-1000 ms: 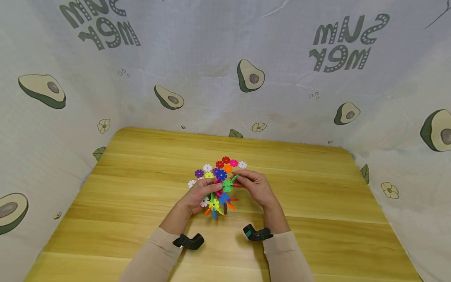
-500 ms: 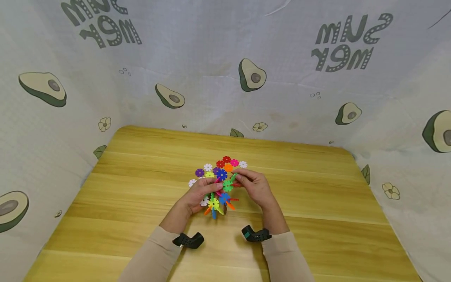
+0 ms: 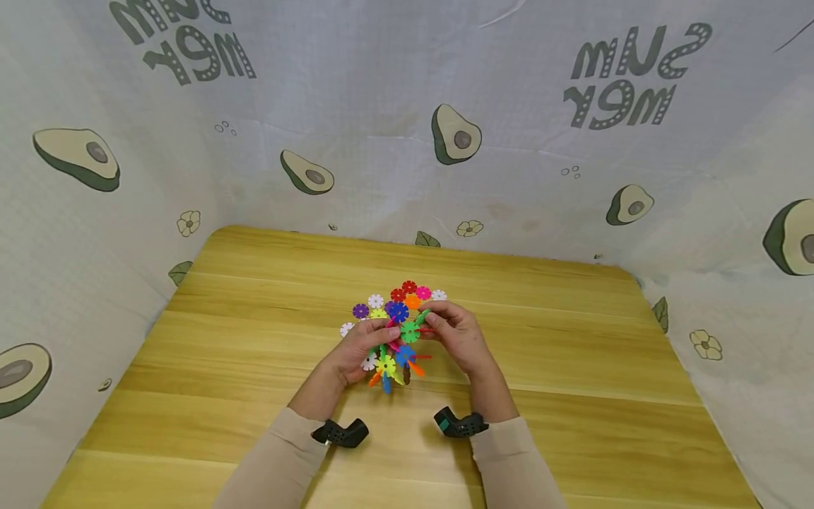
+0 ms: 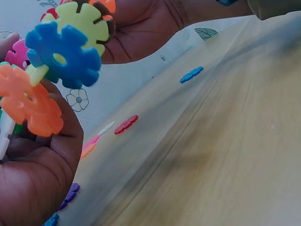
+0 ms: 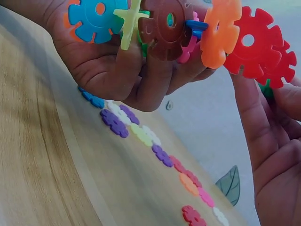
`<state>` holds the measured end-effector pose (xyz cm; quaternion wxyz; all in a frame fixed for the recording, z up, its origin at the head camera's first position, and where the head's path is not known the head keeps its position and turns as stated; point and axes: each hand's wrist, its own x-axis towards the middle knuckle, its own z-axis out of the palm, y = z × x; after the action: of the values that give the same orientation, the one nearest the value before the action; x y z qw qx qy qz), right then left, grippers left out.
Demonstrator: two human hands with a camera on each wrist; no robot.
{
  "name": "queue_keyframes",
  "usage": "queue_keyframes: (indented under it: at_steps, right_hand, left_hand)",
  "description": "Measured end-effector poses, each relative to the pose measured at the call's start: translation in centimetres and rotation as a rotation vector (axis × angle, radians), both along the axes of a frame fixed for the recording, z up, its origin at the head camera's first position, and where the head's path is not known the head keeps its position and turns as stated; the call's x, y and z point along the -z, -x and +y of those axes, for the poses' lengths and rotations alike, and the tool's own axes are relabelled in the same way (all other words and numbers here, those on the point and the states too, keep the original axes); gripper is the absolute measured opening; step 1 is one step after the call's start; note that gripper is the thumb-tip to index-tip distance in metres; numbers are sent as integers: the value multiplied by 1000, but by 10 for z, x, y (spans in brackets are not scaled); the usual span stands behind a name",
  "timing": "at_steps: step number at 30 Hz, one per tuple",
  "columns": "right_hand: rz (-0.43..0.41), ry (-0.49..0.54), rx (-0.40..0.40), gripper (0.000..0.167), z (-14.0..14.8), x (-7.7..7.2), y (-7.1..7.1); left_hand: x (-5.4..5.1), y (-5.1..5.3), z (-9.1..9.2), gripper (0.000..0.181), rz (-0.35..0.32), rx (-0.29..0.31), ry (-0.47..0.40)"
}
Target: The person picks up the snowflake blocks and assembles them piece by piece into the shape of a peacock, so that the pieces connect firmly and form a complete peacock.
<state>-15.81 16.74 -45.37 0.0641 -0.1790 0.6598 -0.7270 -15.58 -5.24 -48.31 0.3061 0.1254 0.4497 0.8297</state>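
Observation:
My left hand (image 3: 356, 350) holds a cluster of interlocked plastic snowflake discs above the table, its thumb near a green disc (image 3: 410, 332). The cluster also has a yellow disc (image 3: 385, 365), a blue disc (image 4: 77, 54), a brown disc (image 5: 157, 30) and an orange disc (image 4: 40, 113), joined edge to edge at angles. My right hand (image 3: 463, 338) is at the cluster's right side, pinching a second green disc (image 3: 422, 317) between thumb and finger. It meets the first green disc; how far they are slotted is unclear. Red discs (image 5: 254, 40) stick out beside the right fingers.
Loose discs lie flat on the wooden table (image 3: 572, 339) beyond the hands, among them a red disc (image 3: 409, 287), a white disc (image 3: 439, 295) and a purple disc (image 3: 360, 311). A printed white curtain (image 3: 381, 85) surrounds the table's back and sides.
The two hands and the cluster have risen slightly in the head view, and the pinched green disc has tilted a little. Both hands keep their hold.

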Motion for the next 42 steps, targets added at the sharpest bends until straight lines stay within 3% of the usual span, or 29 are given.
queue_keyframes:
  at_steps: [10, 17, 25, 30, 42]
  right_hand:
    - [77, -183, 17, 26, 3, -4, 0]
    - [45, -236, 38, 25, 3, -5, 0]
    - [101, -311, 112, 22, -1, -5, -2]
    - [114, -313, 135, 21, -3, -2, -1]
    - [98, -197, 154, 21, -12, 1, -3]
  left_hand:
    - [-3, -1, 1, 17, -11, -13, -9]
    - [0, -1, 1, 10, -28, -39, 16]
    - [-1, -1, 3, 10, -36, -99, 55]
    - [-1, -1, 4, 8, -28, -126, 68]
    - [-2, -2, 5, 7, -27, -171, 12]
